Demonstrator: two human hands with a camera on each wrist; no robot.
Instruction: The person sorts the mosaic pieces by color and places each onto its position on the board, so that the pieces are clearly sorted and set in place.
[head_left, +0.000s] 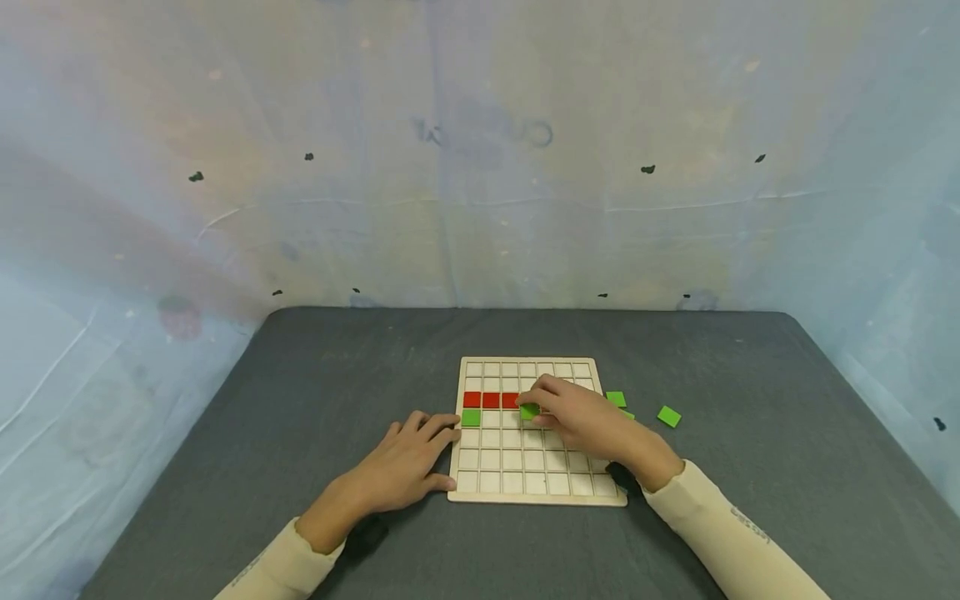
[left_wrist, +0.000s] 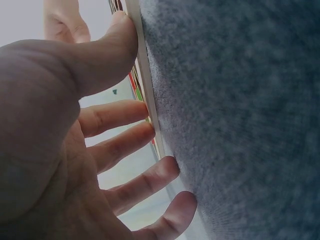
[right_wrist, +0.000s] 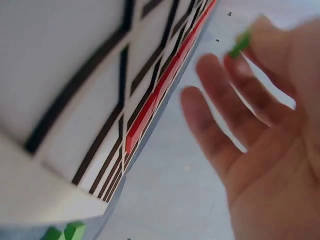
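Observation:
A pale wooden grid board (head_left: 491, 482) lies on the table. Red square tiles (head_left: 491, 401) sit side by side in one row of it, the row's right part hidden behind my right hand. A green tile (head_left: 471, 417) fills the leftmost cell just below. My right hand (head_left: 585, 421) pinches another green tile (right_wrist: 241, 45) between thumb and index finger, over the cells below the red row. Spread along the board's left edge, my left hand (head_left: 401, 467) touches that edge with extended fingertips, the thumb near the lower left corner.
Loose green tiles lie right of the board: one close by its edge (head_left: 616, 399), one partly hidden by my right arm (head_left: 628, 415), and one farther right (head_left: 669, 417). A dark grey cloth covers the table (head_left: 360, 358). Behind it hangs a pale sheet (head_left: 480, 225).

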